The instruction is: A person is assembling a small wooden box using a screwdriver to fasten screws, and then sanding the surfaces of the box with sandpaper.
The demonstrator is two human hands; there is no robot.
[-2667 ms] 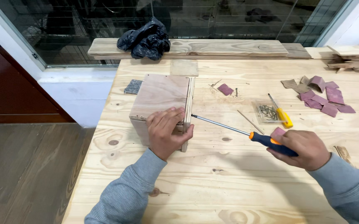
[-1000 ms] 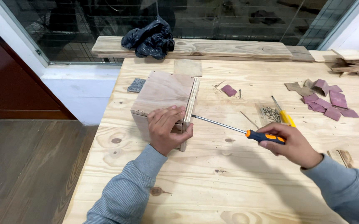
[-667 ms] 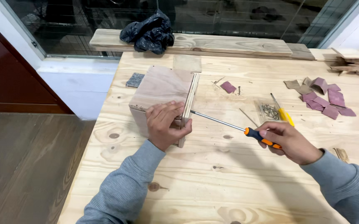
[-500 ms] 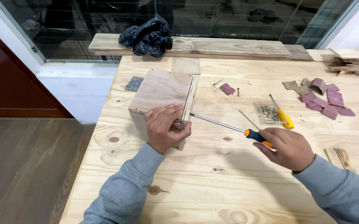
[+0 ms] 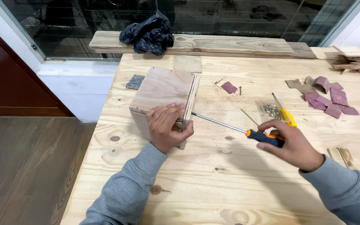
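1. Head view, progress: a plywood box stands near the left end of the workbench, with a side panel set on edge against its right face. The panel looks already fitted in place; I judge the fastening to be under way, not finished.
2. The left hand is clamped over the box's near right corner, fingers on top and thumb against the panel.
3. The right hand is closed around the orange-and-black handle of a screwdriver. Its long shaft lies nearly level and the tip meets the panel's face just beside the left thumb. No screw head can be made out there.
4. Left to do, as I judge it: seat this screw, then any others. A small pile of screws waits near the right hand.
5. Counts: one box, one screwdriver in hand, one yellow-handled tool beside the screws, one black bag on the far plank.
6. About eight or nine sandpaper scraps lie at the right, one more behind the box, and one grey pad at its left.
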